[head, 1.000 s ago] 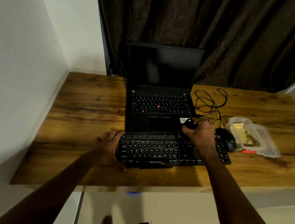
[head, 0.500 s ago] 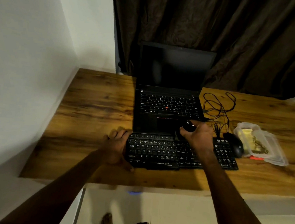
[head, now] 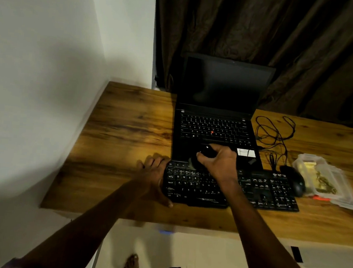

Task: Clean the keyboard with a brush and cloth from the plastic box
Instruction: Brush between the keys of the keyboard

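Note:
A black external keyboard (head: 262, 190) lies on the wooden desk (head: 124, 129) in front of an open laptop (head: 214, 124). My left hand (head: 154, 176) grips the keyboard's left end, thumb at its front edge. My right hand (head: 220, 161) is closed around a black brush (head: 206, 152); its greyish bristles touch the upper-left key rows. A clear plastic box (head: 325, 179) sits open at the right, with yellowish cloth-like contents inside.
A black mouse (head: 295, 182) rests between the keyboard's right end and the box, its tangled cable (head: 276, 134) behind. A small orange item (head: 320, 198) lies by the box. White wall at the left, dark curtain behind. A bare foot shows below the desk edge.
My right hand with the brush has moved left along the keyboard's top rows. The left hand stays on the keyboard's left end. The camera view has shifted to the left.

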A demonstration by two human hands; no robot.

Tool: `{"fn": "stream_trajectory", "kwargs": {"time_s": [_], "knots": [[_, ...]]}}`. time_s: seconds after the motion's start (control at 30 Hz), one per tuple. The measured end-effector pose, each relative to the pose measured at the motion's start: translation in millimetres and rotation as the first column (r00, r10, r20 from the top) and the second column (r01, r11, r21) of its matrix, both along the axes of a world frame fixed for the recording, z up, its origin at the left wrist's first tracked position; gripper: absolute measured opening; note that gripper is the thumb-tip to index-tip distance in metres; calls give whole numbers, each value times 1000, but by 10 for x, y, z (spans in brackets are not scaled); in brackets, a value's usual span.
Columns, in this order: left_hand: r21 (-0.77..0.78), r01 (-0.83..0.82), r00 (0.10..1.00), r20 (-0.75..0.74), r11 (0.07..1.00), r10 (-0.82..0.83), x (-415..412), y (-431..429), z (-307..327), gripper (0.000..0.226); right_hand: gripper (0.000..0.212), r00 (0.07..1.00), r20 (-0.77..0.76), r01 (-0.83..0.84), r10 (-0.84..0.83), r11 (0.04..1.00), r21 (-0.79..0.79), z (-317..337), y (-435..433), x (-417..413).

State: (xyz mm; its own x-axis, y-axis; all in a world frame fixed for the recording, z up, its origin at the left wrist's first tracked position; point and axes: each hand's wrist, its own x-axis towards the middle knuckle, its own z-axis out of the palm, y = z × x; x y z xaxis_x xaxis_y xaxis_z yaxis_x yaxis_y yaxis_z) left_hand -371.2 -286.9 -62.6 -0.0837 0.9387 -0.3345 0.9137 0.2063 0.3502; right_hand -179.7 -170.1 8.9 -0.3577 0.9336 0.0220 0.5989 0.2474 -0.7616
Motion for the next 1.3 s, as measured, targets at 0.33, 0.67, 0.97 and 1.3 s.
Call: {"fn": "stream_trajectory", "kwargs": {"time_s": [0.33,0.67,0.97,1.3], "knots": [[-6,3,1000,-10,1000,-3,-10,-29,-10,153,11,984,43,-177,175,983,56,-14,-321,-480],[31,3,1000,5,1000,-3,-5,-44,27,151,11,1000,16,-18,17,1000,26,-45,-258,-195],[11,-1,1000,-25,1000,2,-25,-53,-50,155,16,996,-56,-76,76,997,-4,-56,-452,-464],[35,2,1000,2,999,-2,-37,-60,-37,148,18,986,141,-109,90,986,129,-70,-504,-471]]}}
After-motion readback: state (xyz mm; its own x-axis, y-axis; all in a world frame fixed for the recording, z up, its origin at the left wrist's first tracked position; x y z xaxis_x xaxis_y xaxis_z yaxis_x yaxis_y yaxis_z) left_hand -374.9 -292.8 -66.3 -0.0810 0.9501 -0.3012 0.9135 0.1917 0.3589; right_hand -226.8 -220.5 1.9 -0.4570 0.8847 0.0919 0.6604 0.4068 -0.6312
